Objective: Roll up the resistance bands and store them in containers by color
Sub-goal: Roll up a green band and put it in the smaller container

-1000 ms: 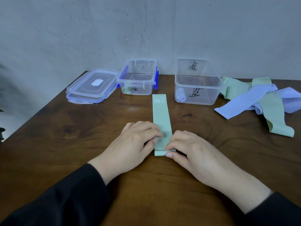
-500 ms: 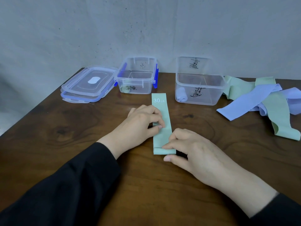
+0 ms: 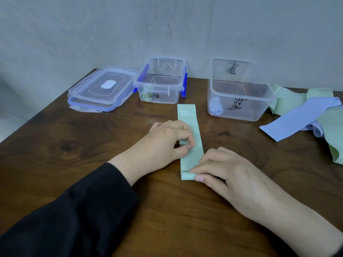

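Head view, centre of the frame: the left hand (image 3: 165, 143) has its fingers (image 3: 187, 135) curled and pinching the left edge of a green band (image 3: 189, 127) lying flat on the wooden counter (image 3: 74, 145). The right hand (image 3: 228, 173), lower right of it, grips the band's near end, where the first fold is turned over. The band's far end, printed 30 LB, points between two clear boxes. The blue-clipped box (image 3: 160, 81), upper centre, holds a rolled green band (image 3: 147, 97); the plain box (image 3: 239, 89), to its right, holds a rolled purple band (image 3: 216, 108). Stacked lids (image 3: 101, 88) lie upper left. Loose green and purple bands (image 3: 304, 115) are heaped at the right edge.
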